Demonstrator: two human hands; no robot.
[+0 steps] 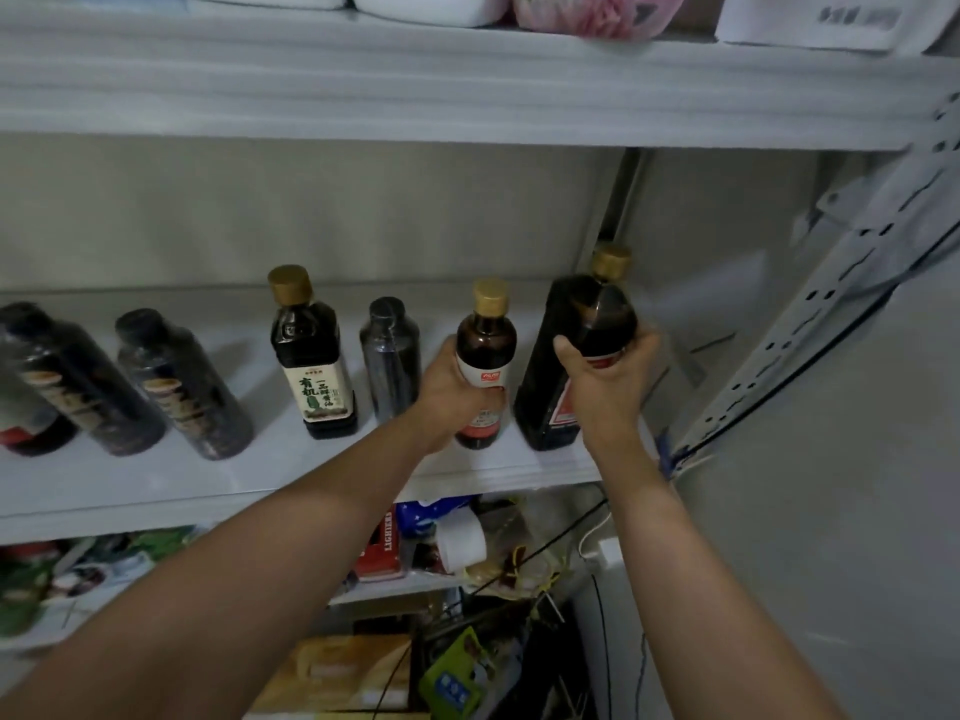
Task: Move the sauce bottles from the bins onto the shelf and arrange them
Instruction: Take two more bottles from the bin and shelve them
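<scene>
On the white middle shelf (pixel 156 480) stands a row of dark sauce bottles. My left hand (pixel 451 392) grips a small brown gold-capped bottle (pixel 485 335) with a white and red label, upright on the shelf. My right hand (pixel 610 387) holds a big dark gold-capped bottle (pixel 566 356) at the row's right end, its base on the shelf. To the left stand a black-capped bottle (pixel 390 356), a gold-capped bottle with a cream label (pixel 314 356), and two leaning black-capped bottles (pixel 182 387) (pixel 78 381). A red-labelled bottle (pixel 26 423) shows at the far left.
An upper shelf (pixel 415 96) carries white packs and a pink bag (pixel 597 13). A perforated metal upright (pixel 831 304) bounds the right side. Below the middle shelf lie packets, a red box (pixel 382 548), cables and a green packet (pixel 457 672).
</scene>
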